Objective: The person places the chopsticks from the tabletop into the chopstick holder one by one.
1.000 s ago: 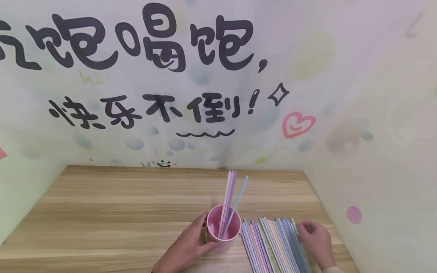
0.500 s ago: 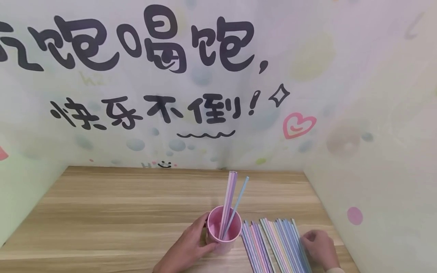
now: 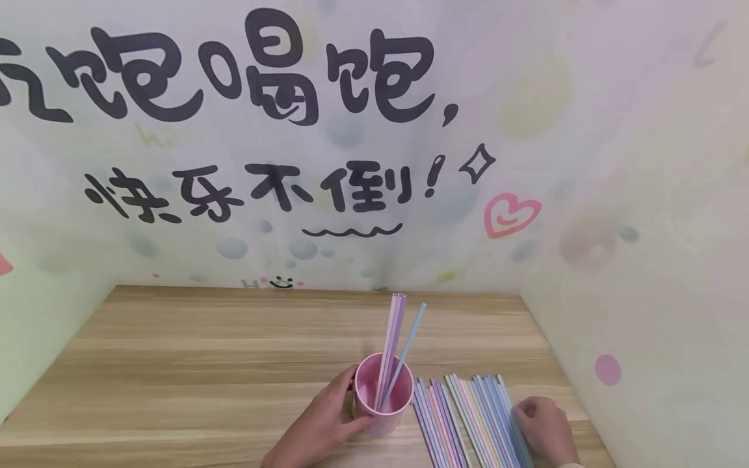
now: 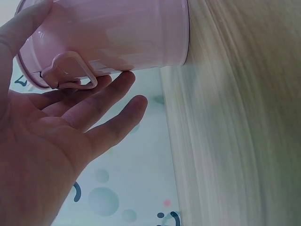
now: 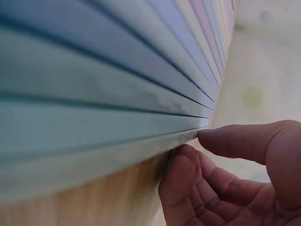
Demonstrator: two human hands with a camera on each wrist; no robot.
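A pink cup with a small wire-like handle stands upright on the table. Purple chopsticks and a light blue chopstick lean inside it. My left hand holds the cup from the left, thumb on the near side and fingers behind. To the cup's right, several pastel chopsticks lie side by side in a row. My right hand is at the row's right edge. In the right wrist view its thumb and curled index finger pinch the outermost pale green chopstick near its end.
The wood-grain table meets a printed back wall with black lettering. A side wall rises close to my right hand. A narrow gap splits the chopstick row in two.
My right hand has shifted slightly right and toward me, then a little back left against the row's edge. The left hand and the cup have stayed in place.
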